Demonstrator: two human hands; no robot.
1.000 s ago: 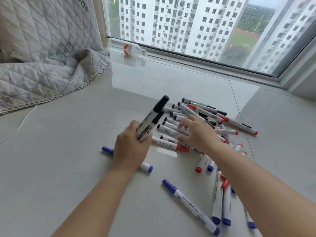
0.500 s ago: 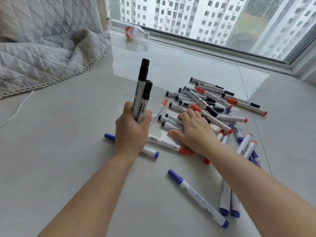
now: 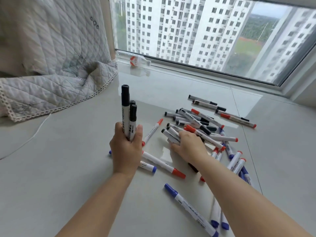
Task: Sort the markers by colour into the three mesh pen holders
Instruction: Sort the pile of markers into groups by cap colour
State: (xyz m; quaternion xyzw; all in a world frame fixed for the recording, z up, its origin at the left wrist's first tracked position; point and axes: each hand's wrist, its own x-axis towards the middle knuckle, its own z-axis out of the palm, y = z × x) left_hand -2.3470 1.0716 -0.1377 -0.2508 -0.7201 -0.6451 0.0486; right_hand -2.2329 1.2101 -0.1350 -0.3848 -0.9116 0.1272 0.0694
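My left hand grips a bundle of three black-capped markers, held upright above the sill. My right hand rests on the pile of markers, its fingers closing around two black-capped markers at the pile's left edge. The pile mixes black, red and blue caps. A red-capped marker lies between my hands, another red one beside my left thumb. A blue-capped marker lies near my right forearm. No mesh pen holder is in view.
A quilted grey blanket covers the left back of the pale stone sill. A white cord runs from under it. A plastic bottle lies by the window frame. More blue markers sit under my right arm.
My left hand has turned its black markers from tilted to upright, and the bundle has grown to three. My right hand has slid to the left edge of the pile.
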